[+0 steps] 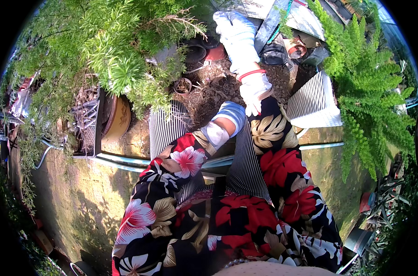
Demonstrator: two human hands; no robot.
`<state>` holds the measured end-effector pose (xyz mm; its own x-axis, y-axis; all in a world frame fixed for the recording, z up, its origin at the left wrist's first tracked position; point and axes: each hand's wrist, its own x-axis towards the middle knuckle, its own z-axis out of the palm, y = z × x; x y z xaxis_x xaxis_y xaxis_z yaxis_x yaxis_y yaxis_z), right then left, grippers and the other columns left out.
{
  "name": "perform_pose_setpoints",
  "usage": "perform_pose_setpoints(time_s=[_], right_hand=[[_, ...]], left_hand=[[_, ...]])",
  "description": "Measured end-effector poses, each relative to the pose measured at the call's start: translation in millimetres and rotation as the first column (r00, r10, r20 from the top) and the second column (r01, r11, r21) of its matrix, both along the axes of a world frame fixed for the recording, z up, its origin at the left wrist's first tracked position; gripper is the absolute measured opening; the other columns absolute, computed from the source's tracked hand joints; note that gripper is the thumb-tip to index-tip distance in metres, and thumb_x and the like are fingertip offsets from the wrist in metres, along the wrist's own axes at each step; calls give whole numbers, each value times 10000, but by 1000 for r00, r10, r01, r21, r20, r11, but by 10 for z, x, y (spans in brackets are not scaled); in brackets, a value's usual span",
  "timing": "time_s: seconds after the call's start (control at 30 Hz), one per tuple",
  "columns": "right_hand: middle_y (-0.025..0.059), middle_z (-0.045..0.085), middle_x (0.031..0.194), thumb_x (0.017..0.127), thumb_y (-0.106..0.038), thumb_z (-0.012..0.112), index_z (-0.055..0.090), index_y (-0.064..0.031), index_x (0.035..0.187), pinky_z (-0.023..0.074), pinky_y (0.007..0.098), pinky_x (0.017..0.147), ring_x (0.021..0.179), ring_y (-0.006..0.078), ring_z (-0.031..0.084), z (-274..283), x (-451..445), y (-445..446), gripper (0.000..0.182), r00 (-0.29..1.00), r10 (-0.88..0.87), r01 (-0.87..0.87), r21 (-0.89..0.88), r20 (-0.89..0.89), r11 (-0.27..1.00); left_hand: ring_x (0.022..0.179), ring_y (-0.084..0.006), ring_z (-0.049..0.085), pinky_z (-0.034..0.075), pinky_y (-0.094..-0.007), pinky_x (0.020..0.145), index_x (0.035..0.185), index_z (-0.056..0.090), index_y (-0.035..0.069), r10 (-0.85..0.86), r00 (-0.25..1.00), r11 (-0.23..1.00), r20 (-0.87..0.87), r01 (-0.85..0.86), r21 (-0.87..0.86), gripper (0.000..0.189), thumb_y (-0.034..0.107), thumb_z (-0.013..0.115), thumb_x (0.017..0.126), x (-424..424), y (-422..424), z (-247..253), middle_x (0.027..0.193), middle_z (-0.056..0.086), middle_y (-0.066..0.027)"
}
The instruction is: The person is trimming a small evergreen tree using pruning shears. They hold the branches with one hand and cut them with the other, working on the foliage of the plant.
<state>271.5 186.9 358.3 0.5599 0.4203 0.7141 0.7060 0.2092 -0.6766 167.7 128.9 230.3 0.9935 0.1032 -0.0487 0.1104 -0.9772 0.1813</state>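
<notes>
My right hand [235, 32], in a white and blue knit glove, reaches to the top middle, beside a grey metal bar [271, 26]; its fingers look curled, and whether they hold anything cannot be told. My left hand [231, 115], in a like glove, is low between my knees near the soil [209, 100]; its fingers are hidden or turned away. A small round pot [182, 86] with dry matter stands on the soil to the left of it. Feathery green foliage [119, 51] hangs at the upper left.
A tan glazed pot [121, 120] and a dark crate [96, 138] stand at left. A white ribbed planter [316, 103] is at right, beside feathery plants [367, 89]. Empty plastic pots [295, 50] lie ahead. A pale blue hose [126, 164] crosses the ground.
</notes>
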Motion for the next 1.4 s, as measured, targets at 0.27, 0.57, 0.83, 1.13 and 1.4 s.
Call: perform_pose_setpoints(time_s=[0.27,0.57,0.83,1.13,1.4], right_hand=[[139,561,623,768,-332,551,594,-46,709,417,346,567,560,287,514,-4,-18,9,295,989,-92,106,-125,112,986],[88,559,564,759,-289,577,608,-50,711,407,303,506,481,189,501,-32,47,48,246,999,-34,34,-3,6,999],[-2,517,573,753,-104,493,588,-74,766,342,219,426,468,75,449,109,-158,-222,101,920,220,-242,-27,-323,970],[36,529,566,755,-182,547,595,-69,762,368,245,434,461,122,467,37,-112,-111,122,959,248,-247,26,-138,969],[122,596,752,758,-319,582,606,-85,771,447,355,637,698,314,558,-55,-142,93,235,952,-53,95,-125,301,988]], left_hand=[[629,-279,611,470,-380,559,702,649,46,12,1000,1000,-28,-12,-13,190,173,508,693,8,25,-30,670,613,-151],[629,-279,611,471,-378,564,702,647,41,-4,1000,1000,15,4,17,190,172,509,696,8,3,-44,664,612,-154],[631,-280,612,470,-382,564,700,647,38,2,1000,1000,-16,-1,30,189,162,504,698,-19,7,3,662,612,-154],[633,-277,612,472,-377,566,706,650,43,12,1000,1000,11,-12,5,188,165,507,696,16,29,-101,668,614,-153],[632,-268,609,466,-380,558,707,643,60,-16,1000,999,17,16,45,186,175,498,705,-54,30,-6,676,616,-140]])
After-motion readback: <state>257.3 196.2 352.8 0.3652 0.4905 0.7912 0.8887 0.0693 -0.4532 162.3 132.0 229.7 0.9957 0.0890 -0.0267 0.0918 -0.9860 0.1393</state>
